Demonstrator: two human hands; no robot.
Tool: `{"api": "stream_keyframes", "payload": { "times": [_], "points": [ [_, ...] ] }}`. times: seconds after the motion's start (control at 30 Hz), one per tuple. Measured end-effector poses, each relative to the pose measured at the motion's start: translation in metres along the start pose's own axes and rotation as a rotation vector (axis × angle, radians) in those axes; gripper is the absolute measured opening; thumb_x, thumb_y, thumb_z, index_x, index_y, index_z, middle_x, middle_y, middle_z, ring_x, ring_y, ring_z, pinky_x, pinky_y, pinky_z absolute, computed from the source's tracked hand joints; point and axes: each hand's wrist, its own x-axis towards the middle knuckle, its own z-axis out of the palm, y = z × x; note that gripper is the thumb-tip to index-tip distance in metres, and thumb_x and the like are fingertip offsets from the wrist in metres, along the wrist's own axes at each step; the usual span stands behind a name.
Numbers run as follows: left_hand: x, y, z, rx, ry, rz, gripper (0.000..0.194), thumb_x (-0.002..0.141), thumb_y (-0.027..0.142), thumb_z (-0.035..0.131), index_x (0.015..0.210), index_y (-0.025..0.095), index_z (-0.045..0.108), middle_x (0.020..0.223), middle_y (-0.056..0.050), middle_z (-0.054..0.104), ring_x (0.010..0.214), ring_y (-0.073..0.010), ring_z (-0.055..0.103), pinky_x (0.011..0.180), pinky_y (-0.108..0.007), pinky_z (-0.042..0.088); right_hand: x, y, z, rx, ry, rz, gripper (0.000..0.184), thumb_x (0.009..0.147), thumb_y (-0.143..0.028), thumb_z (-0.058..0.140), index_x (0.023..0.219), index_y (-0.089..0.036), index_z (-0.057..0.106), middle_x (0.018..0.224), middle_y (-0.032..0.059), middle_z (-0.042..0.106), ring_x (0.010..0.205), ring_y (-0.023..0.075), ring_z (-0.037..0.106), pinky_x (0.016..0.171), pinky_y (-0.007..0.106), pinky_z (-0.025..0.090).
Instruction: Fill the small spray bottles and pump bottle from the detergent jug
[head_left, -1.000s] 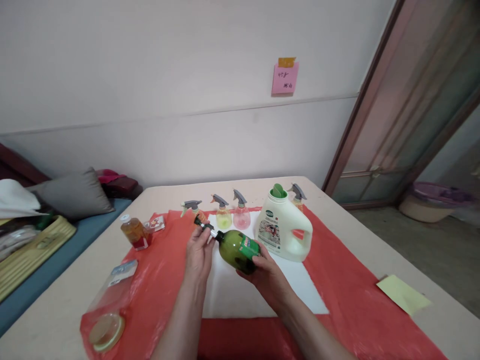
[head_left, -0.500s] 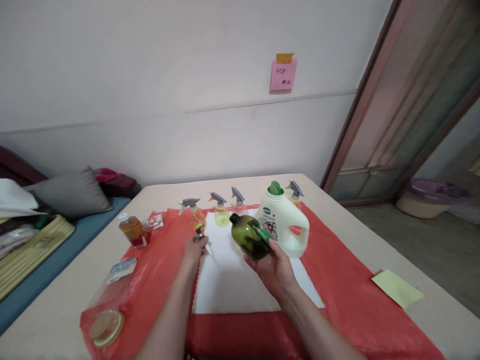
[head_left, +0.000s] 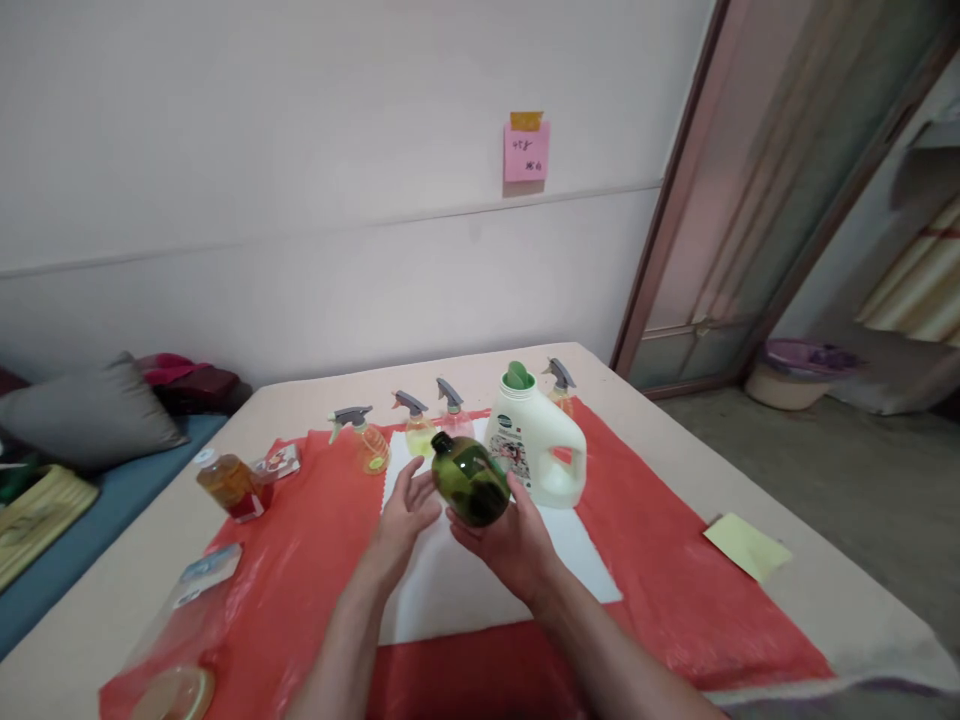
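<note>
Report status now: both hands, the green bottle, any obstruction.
Right hand grips round dark green plastic bottle, tilted, neck open. Left hand open beside it, empty. White detergent jug stands close behind.

Uncapped green bottle (head_left: 470, 482), tilted, held aloft

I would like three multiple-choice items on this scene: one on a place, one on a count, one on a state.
1. Where does the white jug stand?
A. on the floor
B. on the table, right of the green bottle
C. on the cushion

2. How many small spray bottles stand on the table?
A. one
B. two
C. four

3. The green bottle is
A. held in the right hand
B. lying flat
C. capped

Key: 1 B, it stands on the sheet; 2 C, four trigger heads show; 3 A, fingers wrap it.
</note>
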Motion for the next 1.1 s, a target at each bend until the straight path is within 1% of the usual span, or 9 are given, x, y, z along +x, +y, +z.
{"api": "stream_keyframes", "payload": {
  "times": [0.07,0.13,0.23,0.37,0.47,0.6,0.77,0.97,1.1],
  "points": [
    [-0.008,0.003,0.020,-0.087,-0.065,0.047,0.079,0.056,0.035,0.089,0.128,0.022,0.057,0.127,-0.014,0.064,0.120,-0.0321,0.058,0.098,-0.040,0.046,0.000,0.005,0.002,-0.106,0.004,0.011,0.051,0.085,-0.066,0.055,0.115,-0.026,0.066,0.115,0.0053,0.071,0.094,0.0197,0.067,0.087,0.038,0.049],
    [-0.012,0.005,0.031,-0.079,-0.017,0.079,0.074,0.059,0.034,0.088,0.125,0.021,0.059,0.122,-0.012,0.067,0.115,-0.0320,0.061,0.097,-0.041,0.047,0.003,0.005,-0.001,-0.301,0.128,-0.085,0.050,0.082,-0.065,0.059,0.107,-0.023,0.069,0.106,0.0072,0.073,0.091,0.0224,0.067,0.082,0.040,0.050],
    [-0.010,0.009,0.028,-0.045,0.100,0.101,0.073,0.057,0.030,0.088,0.123,0.020,0.060,0.116,-0.010,0.069,0.109,-0.0310,0.064,0.094,-0.041,0.049,0.008,-0.007,-0.015,-0.498,0.442,-0.418,0.036,0.074,-0.053,0.073,0.090,-0.021,0.068,0.090,0.0051,0.071,0.089,0.0232,0.064,0.081,0.038,0.048],
    [-0.004,0.013,0.013,-0.028,0.239,0.132,0.071,0.060,0.031,0.087,0.126,0.024,0.059,0.120,-0.008,0.068,0.113,-0.0284,0.063,0.096,-0.039,0.049,0.013,-0.036,-0.036,-0.503,0.695,-0.772,0.037,0.076,-0.047,0.069,0.106,-0.028,0.060,0.113,0.0004,0.065,0.112,0.0209,0.054,0.092,0.032,0.043],
    [-0.002,0.010,0.008,-0.059,0.286,0.115,0.070,0.062,0.030,0.086,0.126,0.026,0.059,0.120,-0.007,0.068,0.114,-0.0276,0.063,0.097,-0.040,0.049,0.020,-0.051,-0.043,-0.583,0.680,-0.840,0.048,0.076,-0.045,0.069,0.119,-0.026,0.058,0.123,0.0031,0.064,0.117,0.0223,0.053,0.097,0.034,0.042],
    [0.002,0.003,0.010,-0.044,0.294,0.061,0.072,0.058,0.029,0.089,0.123,0.024,0.060,0.112,-0.009,0.070,0.106,-0.0290,0.066,0.093,-0.044,0.051,0.040,-0.066,-0.050,-0.693,0.609,-0.795,0.057,0.070,-0.045,0.073,0.121,-0.024,0.062,0.116,0.0056,0.069,0.113,0.0258,0.058,0.099,0.038,0.043],
    [0.000,-0.005,0.013,0.128,0.284,0.010,0.079,0.047,0.024,0.092,0.119,0.022,0.058,0.105,-0.010,0.071,0.098,-0.0294,0.067,0.086,-0.042,0.052,0.054,-0.086,-0.058,-0.784,0.584,-0.787,0.067,0.071,-0.061,0.066,0.122,-0.018,0.063,0.111,0.0112,0.071,0.113,0.0309,0.059,0.103,0.046,0.042],
    [-0.009,-0.001,0.019,0.220,0.267,0.031,0.078,0.042,0.015,0.092,0.114,0.025,0.063,0.101,-0.006,0.069,0.093,-0.0268,0.064,0.086,-0.038,0.046,0.015,-0.104,-0.041,-1.003,0.502,-0.852,0.095,0.061,-0.059,0.078,0.141,-0.018,0.048,0.133,0.0121,0.060,0.130,0.0310,0.047,0.116,0.043,0.026],
    [-0.019,0.009,0.032,0.245,0.211,0.018,0.077,0.046,0.014,0.088,0.117,0.025,0.062,0.098,-0.005,0.069,0.089,-0.0257,0.062,0.080,-0.034,0.045,-0.016,-0.120,-0.036,-1.431,0.501,-0.950,0.103,0.060,-0.072,0.074,0.144,-0.020,0.046,0.136,0.0136,0.058,0.128,0.0360,0.048,0.114,0.050,0.029]
  ]
}}
